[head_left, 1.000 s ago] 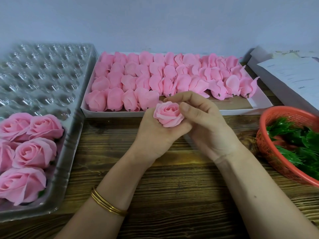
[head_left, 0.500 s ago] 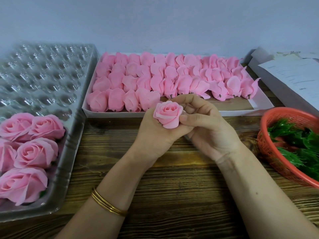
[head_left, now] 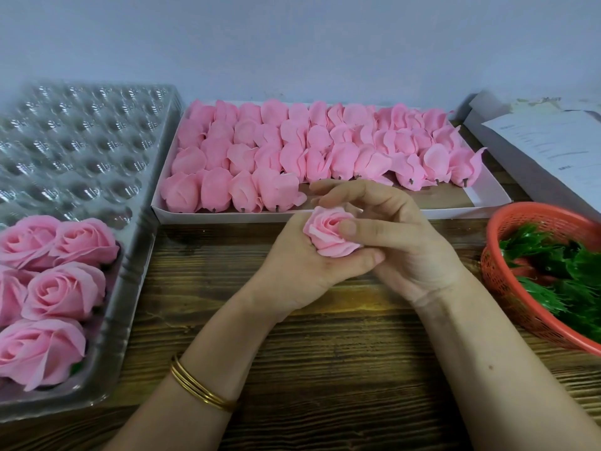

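A pink rose head (head_left: 325,234) is held above the wooden table (head_left: 341,369), near the front edge of the white box. My left hand (head_left: 302,271) grips it from below, fingers and thumb curled round its base. My right hand (head_left: 400,242) comes from the right, its thumb pressing on the petals at the rose's top right and its fingers curled over behind the flower. The rose's underside is hidden in my palm.
A white box (head_left: 487,203) of several closed pink buds lies behind my hands. At left a clear plastic cell tray (head_left: 130,288) holds several opened roses (head_left: 61,291). An orange basket (head_left: 507,288) of green leaves stands at right, papers (head_left: 553,148) behind it.
Both hands and the rose have shifted slightly right. My right fingers have lifted off the petals and spread more over the flower; the thumb now presses on its top right.
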`<action>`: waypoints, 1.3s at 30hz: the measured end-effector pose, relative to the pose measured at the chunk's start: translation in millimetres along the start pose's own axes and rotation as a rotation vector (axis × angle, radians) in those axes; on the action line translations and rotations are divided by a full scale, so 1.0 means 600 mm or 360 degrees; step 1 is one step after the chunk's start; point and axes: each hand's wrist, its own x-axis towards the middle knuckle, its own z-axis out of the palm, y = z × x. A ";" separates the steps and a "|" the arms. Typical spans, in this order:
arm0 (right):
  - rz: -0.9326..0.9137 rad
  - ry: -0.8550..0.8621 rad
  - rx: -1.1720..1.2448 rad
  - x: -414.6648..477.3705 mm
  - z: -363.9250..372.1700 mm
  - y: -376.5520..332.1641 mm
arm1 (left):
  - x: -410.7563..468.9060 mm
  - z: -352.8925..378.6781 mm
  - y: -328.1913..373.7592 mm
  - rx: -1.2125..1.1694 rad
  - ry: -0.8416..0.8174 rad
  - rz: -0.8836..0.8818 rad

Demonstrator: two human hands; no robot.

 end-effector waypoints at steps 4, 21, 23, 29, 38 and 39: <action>0.0015 -0.0069 -0.0014 0.000 -0.002 0.001 | 0.001 -0.001 0.001 -0.0069 0.0005 -0.0004; 0.0095 -0.0084 -0.0055 0.001 -0.006 0.010 | 0.002 -0.009 0.002 -0.0137 0.0001 -0.0086; 0.0095 -0.0080 -0.0075 0.001 -0.006 0.010 | 0.002 -0.008 0.005 -0.0106 0.0000 -0.0087; 0.0096 -0.0071 -0.0210 0.000 -0.011 0.009 | 0.004 -0.011 -0.002 -0.0050 0.0008 -0.0102; -0.0078 0.0127 -0.0413 0.002 0.005 0.010 | 0.003 -0.003 0.000 0.0039 0.0074 -0.0035; -0.0114 0.0167 -0.0515 0.002 0.009 0.013 | 0.003 -0.002 0.000 0.0083 0.0100 -0.0035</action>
